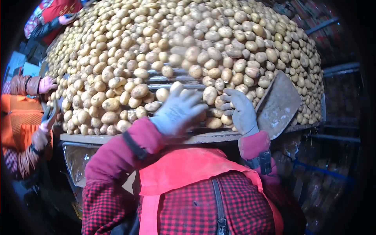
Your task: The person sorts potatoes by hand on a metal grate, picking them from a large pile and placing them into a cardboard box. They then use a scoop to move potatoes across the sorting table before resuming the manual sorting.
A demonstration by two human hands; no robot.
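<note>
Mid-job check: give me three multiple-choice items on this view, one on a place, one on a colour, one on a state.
1. Where is the metal flap?
A) just right of the right hand
B) under the left hand
C) at the far left

2. What colour are the gloves on the person's own hands?
A) pink
B) grey
C) black

3. How is the left hand?
A) clenched around a knife
B) open, fingers spread over the potatoes
C) in a pocket

Answers:
1 A: the flap stands at the right edge of the table, beside that hand.
2 B: both gloves are grey.
3 B: its fingers are spread and hold nothing.
</note>
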